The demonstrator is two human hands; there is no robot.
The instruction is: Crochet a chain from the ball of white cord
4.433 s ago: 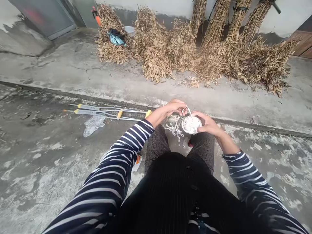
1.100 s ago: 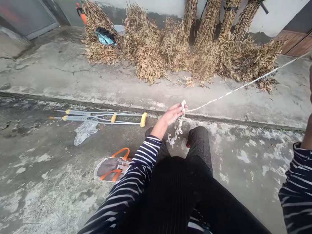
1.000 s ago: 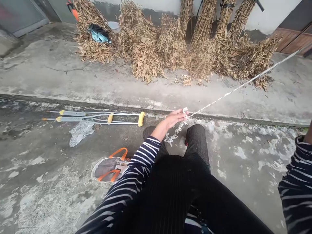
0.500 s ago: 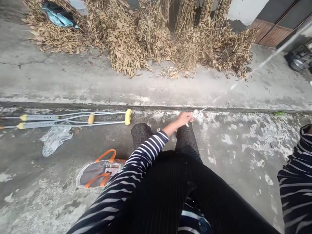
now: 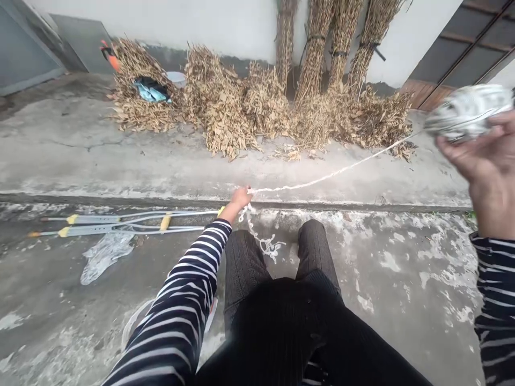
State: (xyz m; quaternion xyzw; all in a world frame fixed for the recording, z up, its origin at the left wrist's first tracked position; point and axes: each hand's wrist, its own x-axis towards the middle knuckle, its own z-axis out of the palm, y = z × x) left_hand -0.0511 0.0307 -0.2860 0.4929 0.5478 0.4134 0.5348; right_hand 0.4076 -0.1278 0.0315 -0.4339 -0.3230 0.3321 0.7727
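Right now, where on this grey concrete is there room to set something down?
Bare concrete lies between the dried brown plant bundles and the ledge, and right of the knees. The left hand is crowded by grey metal crutches and loose white rope.

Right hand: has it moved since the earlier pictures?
Yes. The right hand, gripping the ball of white cord, has swung out rightward, from below the middle of the dried stalks to beyond their right end.

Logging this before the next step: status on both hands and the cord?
Left hand pinching white cord, loose tangle hanging below. Right hand raised, holding ball of cord. Crutches on the ground left of the cord.
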